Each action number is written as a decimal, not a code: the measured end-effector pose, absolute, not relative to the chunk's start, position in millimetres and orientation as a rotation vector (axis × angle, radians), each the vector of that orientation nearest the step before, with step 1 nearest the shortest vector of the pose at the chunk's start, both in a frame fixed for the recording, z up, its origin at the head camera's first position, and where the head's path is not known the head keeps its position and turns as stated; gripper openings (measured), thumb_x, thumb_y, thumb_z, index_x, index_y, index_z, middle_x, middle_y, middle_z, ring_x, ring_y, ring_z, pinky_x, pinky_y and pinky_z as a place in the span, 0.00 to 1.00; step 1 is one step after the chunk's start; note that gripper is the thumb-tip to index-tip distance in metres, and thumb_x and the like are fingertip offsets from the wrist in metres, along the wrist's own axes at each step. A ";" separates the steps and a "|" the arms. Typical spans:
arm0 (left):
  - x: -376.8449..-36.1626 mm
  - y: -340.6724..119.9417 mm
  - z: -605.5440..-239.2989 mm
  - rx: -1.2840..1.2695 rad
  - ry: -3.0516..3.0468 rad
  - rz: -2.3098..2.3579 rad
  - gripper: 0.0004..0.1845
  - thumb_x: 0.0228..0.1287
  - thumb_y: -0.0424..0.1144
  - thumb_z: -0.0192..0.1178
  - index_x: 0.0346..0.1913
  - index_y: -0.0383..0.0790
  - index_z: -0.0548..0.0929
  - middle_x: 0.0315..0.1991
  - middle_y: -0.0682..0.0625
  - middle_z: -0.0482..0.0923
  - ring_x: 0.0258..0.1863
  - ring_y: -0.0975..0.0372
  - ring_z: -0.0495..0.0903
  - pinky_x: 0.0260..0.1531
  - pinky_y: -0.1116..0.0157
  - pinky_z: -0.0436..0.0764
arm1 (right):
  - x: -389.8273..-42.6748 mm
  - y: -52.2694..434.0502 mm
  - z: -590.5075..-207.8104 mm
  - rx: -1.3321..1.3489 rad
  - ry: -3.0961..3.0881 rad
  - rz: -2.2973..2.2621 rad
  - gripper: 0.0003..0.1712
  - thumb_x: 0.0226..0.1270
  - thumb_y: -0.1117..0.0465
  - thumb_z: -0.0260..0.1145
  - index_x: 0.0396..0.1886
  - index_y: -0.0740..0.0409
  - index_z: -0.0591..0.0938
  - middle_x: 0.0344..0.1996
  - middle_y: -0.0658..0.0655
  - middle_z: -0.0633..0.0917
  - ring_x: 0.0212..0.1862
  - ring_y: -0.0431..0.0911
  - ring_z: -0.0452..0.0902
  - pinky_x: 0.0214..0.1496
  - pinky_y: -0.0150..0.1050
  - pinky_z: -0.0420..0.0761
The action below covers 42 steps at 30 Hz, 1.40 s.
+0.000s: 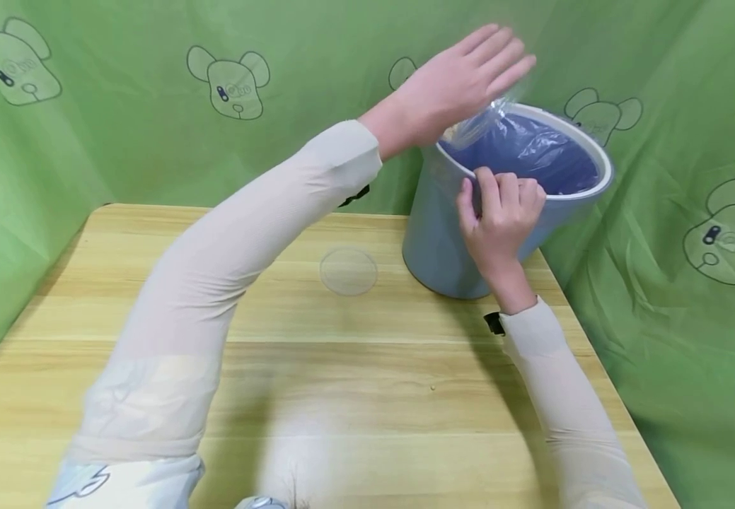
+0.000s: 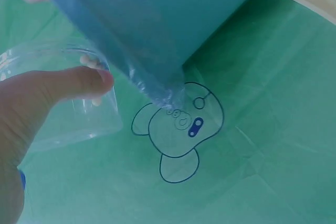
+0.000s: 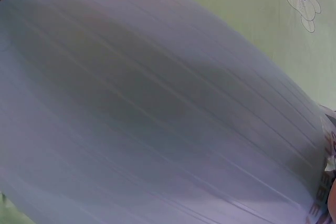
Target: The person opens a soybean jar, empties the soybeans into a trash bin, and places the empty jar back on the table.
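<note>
My left hand [image 1: 453, 88] holds a clear plastic container [image 2: 68, 121] over the mouth of a grey-blue bin [image 1: 437, 233]. The container is tipped on its side, and a few small pale pieces [image 2: 95, 101] show through its wall. In the left wrist view the left thumb [image 2: 79, 83] lies along the container. My right hand [image 1: 507, 212] grips the near rim of the bin, fingers curled over it. The bin leans to the right and has a blue plastic liner [image 1: 533, 152]. Its ribbed outer wall [image 3: 157, 103] fills most of the right wrist view.
A clear round disc [image 1: 348, 271] lies flat on the wooden table [image 1: 316, 382], left of the bin. A tiny pale speck [image 1: 433, 387] is nearer the front. Green cloth [image 1: 316, 63] with bear drawings hangs behind and on both sides.
</note>
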State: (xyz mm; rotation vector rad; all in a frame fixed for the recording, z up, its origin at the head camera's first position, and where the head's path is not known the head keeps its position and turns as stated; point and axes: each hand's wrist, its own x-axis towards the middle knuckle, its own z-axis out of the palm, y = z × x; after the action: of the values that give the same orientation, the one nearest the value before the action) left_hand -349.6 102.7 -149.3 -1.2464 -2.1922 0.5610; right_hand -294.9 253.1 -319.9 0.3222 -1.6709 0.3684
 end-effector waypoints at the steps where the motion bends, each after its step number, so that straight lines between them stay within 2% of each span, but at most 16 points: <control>1: -351.0 102.3 -148.2 -1.220 -2.203 0.524 0.49 0.58 0.22 0.53 0.82 0.33 0.42 0.82 0.36 0.48 0.82 0.44 0.47 0.84 0.51 0.40 | -294.9 253.4 -320.1 0.325 -1.671 0.367 0.13 0.70 0.56 0.64 0.38 0.63 0.85 0.28 0.65 0.80 0.34 0.64 0.68 0.42 0.60 0.68; 7: -355.5 106.0 -147.7 -1.176 -2.069 0.580 0.39 0.66 0.17 0.36 0.81 0.35 0.48 0.80 0.36 0.53 0.81 0.45 0.51 0.84 0.51 0.46 | -295.3 252.7 -319.3 0.332 -1.682 0.355 0.13 0.71 0.56 0.64 0.39 0.62 0.86 0.28 0.65 0.80 0.34 0.63 0.68 0.43 0.59 0.69; 9: -355.3 108.2 -150.0 -1.214 -2.003 0.676 0.37 0.69 0.17 0.36 0.81 0.35 0.49 0.80 0.35 0.54 0.81 0.45 0.52 0.83 0.51 0.48 | -296.0 251.8 -318.5 0.327 -1.684 0.355 0.13 0.71 0.55 0.64 0.39 0.62 0.86 0.29 0.65 0.80 0.34 0.63 0.68 0.43 0.59 0.69; 13: -355.1 108.7 -154.9 -1.243 -1.969 0.695 0.37 0.69 0.17 0.37 0.80 0.34 0.51 0.79 0.35 0.55 0.80 0.45 0.54 0.83 0.51 0.50 | -297.2 249.2 -318.6 0.328 -1.683 0.349 0.14 0.71 0.55 0.64 0.39 0.62 0.86 0.29 0.65 0.80 0.33 0.63 0.68 0.42 0.59 0.69; 19: -355.4 106.7 -156.5 -1.113 -2.051 0.518 0.39 0.66 0.13 0.26 0.81 0.36 0.52 0.80 0.36 0.54 0.81 0.45 0.52 0.83 0.52 0.49 | -297.6 247.0 -321.6 0.343 -1.671 0.352 0.13 0.70 0.56 0.64 0.38 0.62 0.86 0.28 0.65 0.80 0.33 0.63 0.68 0.41 0.59 0.69; 25: -356.2 106.9 -160.5 -1.225 -1.984 0.709 0.37 0.70 0.15 0.29 0.81 0.35 0.49 0.80 0.34 0.53 0.81 0.44 0.52 0.83 0.52 0.49 | -298.8 247.8 -322.7 0.332 -1.648 0.354 0.13 0.70 0.56 0.64 0.38 0.62 0.86 0.28 0.65 0.80 0.34 0.63 0.68 0.42 0.60 0.68; 28: -356.4 106.6 -162.8 -1.241 -1.965 0.764 0.35 0.72 0.16 0.27 0.81 0.35 0.48 0.80 0.33 0.52 0.81 0.44 0.52 0.83 0.52 0.48 | -299.5 247.9 -322.0 0.332 -1.644 0.346 0.12 0.69 0.56 0.65 0.38 0.63 0.86 0.28 0.66 0.79 0.34 0.63 0.68 0.43 0.60 0.68; 32: -355.8 107.0 -162.9 -1.134 -2.031 0.589 0.39 0.68 0.14 0.24 0.81 0.35 0.49 0.81 0.34 0.52 0.81 0.45 0.51 0.83 0.52 0.48 | -299.1 247.6 -321.7 0.337 -1.643 0.342 0.12 0.69 0.57 0.65 0.37 0.63 0.85 0.28 0.65 0.79 0.33 0.63 0.68 0.42 0.60 0.68; 39: -354.9 105.0 -162.6 -1.291 -1.924 0.661 0.40 0.67 0.12 0.29 0.81 0.37 0.51 0.80 0.36 0.53 0.81 0.46 0.53 0.83 0.53 0.50 | -298.2 245.9 -321.1 0.332 -1.645 0.348 0.13 0.69 0.56 0.65 0.37 0.63 0.86 0.28 0.66 0.80 0.34 0.63 0.68 0.42 0.60 0.68; 42: -354.0 105.1 -165.0 -1.226 -1.970 0.568 0.41 0.66 0.12 0.24 0.81 0.37 0.51 0.81 0.36 0.53 0.81 0.46 0.52 0.83 0.54 0.49 | -297.5 245.8 -321.3 0.341 -1.649 0.344 0.12 0.69 0.56 0.65 0.38 0.63 0.86 0.28 0.65 0.80 0.33 0.63 0.68 0.41 0.60 0.68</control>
State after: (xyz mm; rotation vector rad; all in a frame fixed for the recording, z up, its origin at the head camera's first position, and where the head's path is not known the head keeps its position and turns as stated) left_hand -354.0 105.1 -165.0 -1.2258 -1.9698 0.5678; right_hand -297.5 245.8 -321.3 0.3414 -1.6490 0.3442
